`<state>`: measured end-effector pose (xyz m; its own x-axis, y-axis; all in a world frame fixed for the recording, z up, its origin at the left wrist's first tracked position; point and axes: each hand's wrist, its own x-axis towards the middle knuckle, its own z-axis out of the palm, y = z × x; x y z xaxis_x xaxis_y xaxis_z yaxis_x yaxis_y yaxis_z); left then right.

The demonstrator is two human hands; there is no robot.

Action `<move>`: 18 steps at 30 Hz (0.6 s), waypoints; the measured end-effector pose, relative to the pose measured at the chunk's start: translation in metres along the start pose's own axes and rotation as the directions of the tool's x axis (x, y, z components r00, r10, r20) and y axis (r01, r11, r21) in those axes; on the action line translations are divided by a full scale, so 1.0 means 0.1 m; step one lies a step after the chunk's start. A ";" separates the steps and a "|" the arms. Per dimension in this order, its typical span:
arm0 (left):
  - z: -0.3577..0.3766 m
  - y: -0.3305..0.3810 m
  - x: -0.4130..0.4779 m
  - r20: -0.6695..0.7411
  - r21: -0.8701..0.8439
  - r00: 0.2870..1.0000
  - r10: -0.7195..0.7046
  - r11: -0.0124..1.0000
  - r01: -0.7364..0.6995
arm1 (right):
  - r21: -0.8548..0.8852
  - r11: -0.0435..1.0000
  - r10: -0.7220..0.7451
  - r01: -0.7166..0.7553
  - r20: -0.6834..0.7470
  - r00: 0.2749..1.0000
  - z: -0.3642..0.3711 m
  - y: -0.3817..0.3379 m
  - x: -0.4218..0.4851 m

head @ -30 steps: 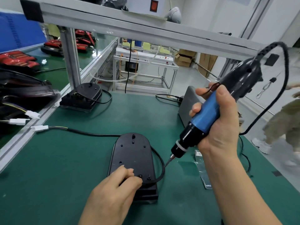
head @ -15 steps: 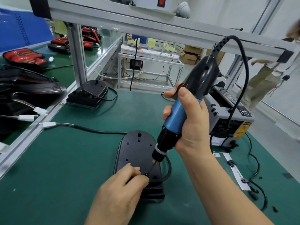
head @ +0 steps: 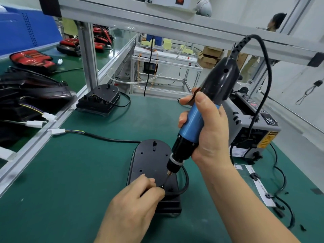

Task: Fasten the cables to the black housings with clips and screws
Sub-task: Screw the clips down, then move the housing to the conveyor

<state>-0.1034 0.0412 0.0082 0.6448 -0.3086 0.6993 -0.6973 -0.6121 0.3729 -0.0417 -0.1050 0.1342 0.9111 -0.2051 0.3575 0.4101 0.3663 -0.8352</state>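
Note:
A black oval housing (head: 149, 160) lies flat on the green mat in front of me. Its black cable (head: 108, 138) runs left to a white connector (head: 57, 132) and loops round the housing's right side. My left hand (head: 135, 206) rests on the housing's near end, its fingertips pinching a small clip or screw at the cable. My right hand (head: 208, 134) grips a blue and black electric screwdriver (head: 196, 123), held tilted, with its bit tip touching the spot by my left fingertips. What my fingertips hold is mostly hidden.
A second black housing (head: 100, 100) with its cable sits at the back left by the aluminium post (head: 87, 57). A grey tape dispenser (head: 252, 125) stands at the right, with a label strip (head: 259, 185) and small black clips beside it. Red and black lamp parts fill the left bench.
The screwdriver came in from the right and dropped onto the housing, its bit now at my left fingertips. My left hand stayed in place. The view shifted slightly.

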 end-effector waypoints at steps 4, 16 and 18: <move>0.00 0.00 0.00 -0.003 0.009 1.000 0.003 1.000 -0.003 | 0.007 1.000 0.012 -0.012 0.033 0.999 0.03 0.00 0.02; 0.01 -0.01 -0.01 -0.013 -0.016 1.000 -0.017 1.000 0.017 | 0.035 0.998 0.040 -0.046 0.149 0.988 0.10 0.05 0.04; 0.02 -0.01 -0.01 -0.018 -0.012 1.000 -0.013 1.000 0.013 | 0.023 0.999 0.038 -0.042 0.158 0.987 0.10 0.05 0.03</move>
<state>-0.1025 0.0408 0.0059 0.6484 -0.2875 0.7049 -0.6925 -0.6073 0.3893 -0.0361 -0.0946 0.1351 0.9211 -0.0447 0.3868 0.3719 0.3955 -0.8398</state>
